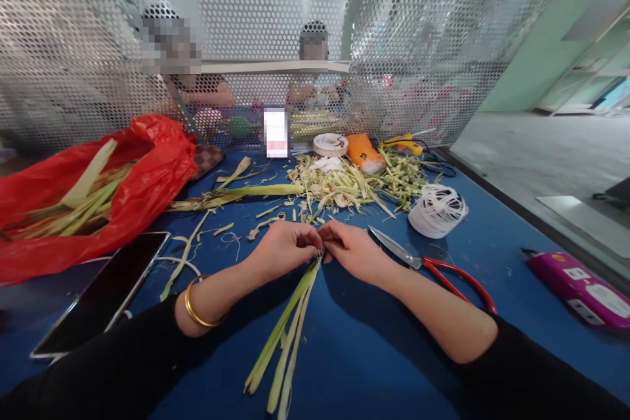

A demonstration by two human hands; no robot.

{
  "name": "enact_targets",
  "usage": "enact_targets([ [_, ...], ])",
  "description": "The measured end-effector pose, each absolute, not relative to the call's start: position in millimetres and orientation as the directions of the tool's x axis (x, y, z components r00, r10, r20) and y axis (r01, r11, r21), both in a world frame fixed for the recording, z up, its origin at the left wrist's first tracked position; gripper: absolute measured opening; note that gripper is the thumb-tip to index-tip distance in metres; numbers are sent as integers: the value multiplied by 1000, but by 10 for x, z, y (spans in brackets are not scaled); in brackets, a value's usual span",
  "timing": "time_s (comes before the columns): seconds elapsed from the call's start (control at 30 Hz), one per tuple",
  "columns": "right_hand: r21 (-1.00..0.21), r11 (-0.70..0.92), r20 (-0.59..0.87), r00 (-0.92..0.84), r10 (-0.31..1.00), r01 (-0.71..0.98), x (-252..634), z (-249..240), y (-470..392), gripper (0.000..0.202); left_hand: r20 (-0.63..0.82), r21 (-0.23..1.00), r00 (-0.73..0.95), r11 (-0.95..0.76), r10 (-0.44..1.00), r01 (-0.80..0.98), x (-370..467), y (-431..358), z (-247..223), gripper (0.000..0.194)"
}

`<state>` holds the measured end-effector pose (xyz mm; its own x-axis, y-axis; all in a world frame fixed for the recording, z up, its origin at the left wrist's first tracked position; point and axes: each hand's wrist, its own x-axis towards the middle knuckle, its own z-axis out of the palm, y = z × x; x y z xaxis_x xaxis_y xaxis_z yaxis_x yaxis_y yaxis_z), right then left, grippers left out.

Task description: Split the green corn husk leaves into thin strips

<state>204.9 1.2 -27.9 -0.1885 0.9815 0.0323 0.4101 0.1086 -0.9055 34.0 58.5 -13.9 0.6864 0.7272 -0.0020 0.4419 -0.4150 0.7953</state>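
A small bundle of long green-yellow stalks [294, 335] lies over the blue table, its thin upper end between my hands. My left hand [285, 246], with a gold bangle on the wrist, pinches that upper end. Close against it, my right hand [349, 249] has its thumb and fingers pressed together at the same tip; what it grips is too small to make out. Beyond the hands is a heap of pale strips and cuttings [339, 184]. Red-handled scissors [433, 262] lie half open beside my right forearm, below a roll of white string [438, 212].
A red plastic bag [162, 170] of stalks and a dark tablet [105, 295] are at left. A lit phone [275, 132], a tape roll [330, 144] and an orange packet [365, 153] stand behind. A purple device [578, 285] is right. People sit beyond the perforated screen [256, 6].
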Motion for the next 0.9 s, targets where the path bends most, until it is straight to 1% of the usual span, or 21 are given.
enact_targets([
  [0.03,-892,113,36,-181,983,438,2049,-279,6,18,76,707,703,-535,707,462,335,575,-149,13],
  [0.1,-875,117,44,-165,985,469,2054,-278,1,18,228,469,748,-744,623,476,328,550,-180,14],
  [0.17,-869,122,55,-152,987,480,2061,-288,7,18,339,217,793,-862,506,458,325,526,-223,18],
  [0.2,-867,128,63,-148,987,482,2064,-298,13,18,376,111,807,-887,455,448,324,518,-247,20],
  [0.27,-874,136,73,-150,986,467,2067,-324,25,19,417,-38,824,-898,383,437,323,508,-289,22],
  [0.37,-907,121,62,-156,986,404,2063,-358,38,20,441,-162,840,-893,315,420,320,513,-315,21],
  [0.47,-930,90,42,-140,989,357,2059,-368,44,21,475,-223,840,-888,262,403,316,523,-297,21],
  [0.53,-948,66,20,-148,989,311,2060,-362,49,22,484,-224,836,-888,257,402,313,523,-283,23],
  [0.63,-969,33,-8,-166,986,244,2068,-350,57,21,454,-165,833,-890,315,426,308,509,-279,27],
  [0.73,-974,31,-2,-146,989,225,2083,-361,64,17,404,-82,825,-883,394,462,310,492,-280,30],
  [0.8,-968,38,9,-119,993,248,2096,-381,69,14,387,-42,816,-876,430,481,316,486,-273,31],
  [0.9,-940,49,21,-87,996,337,2112,-394,75,10,393,-3,798,-867,456,498,325,486,-261,33],
])
